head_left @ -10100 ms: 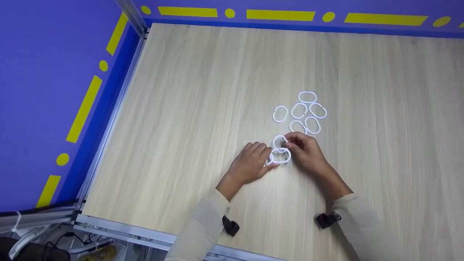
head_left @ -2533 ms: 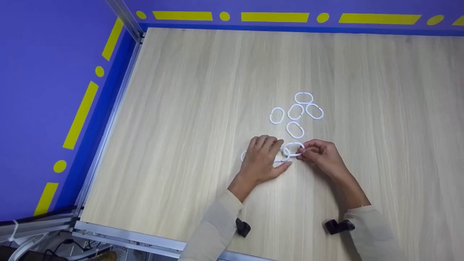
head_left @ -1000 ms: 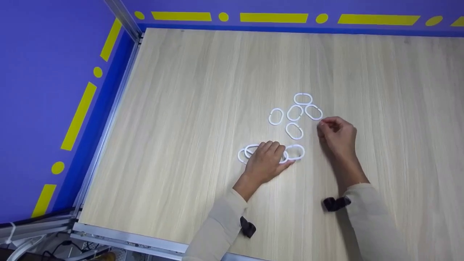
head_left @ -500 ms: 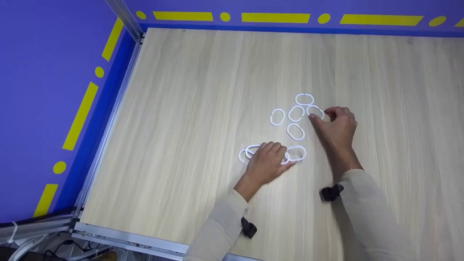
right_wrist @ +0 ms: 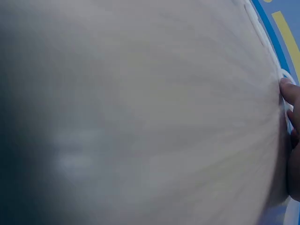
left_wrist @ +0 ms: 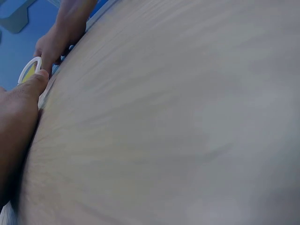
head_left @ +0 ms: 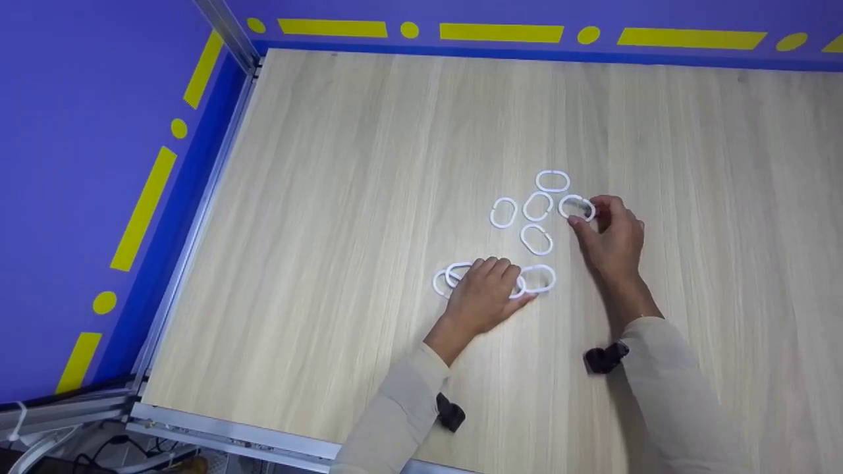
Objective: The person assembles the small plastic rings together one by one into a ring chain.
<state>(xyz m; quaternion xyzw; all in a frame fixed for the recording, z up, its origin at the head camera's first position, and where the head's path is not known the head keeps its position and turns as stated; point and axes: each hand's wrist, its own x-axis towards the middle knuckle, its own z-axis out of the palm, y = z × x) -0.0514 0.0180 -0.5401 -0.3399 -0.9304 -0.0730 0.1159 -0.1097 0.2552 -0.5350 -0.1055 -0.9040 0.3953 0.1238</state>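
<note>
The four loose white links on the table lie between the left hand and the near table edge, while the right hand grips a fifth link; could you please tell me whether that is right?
Not quite: the head view shows the four loose white links beyond the left hand, toward the far wall. The right hand does grip a fifth link.

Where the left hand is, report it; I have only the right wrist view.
Observer: The left hand has its fingers bent over a row of oval white links.
Operator: Tell me whether it hides the whole row.
Observer: No, links show on both sides of that hand, with the middle of the row covered.
Operator: Count the loose ones.
Observer: Besides the link in the grip of the right hand, four loose links lie on the wood-grain tabletop.
</note>
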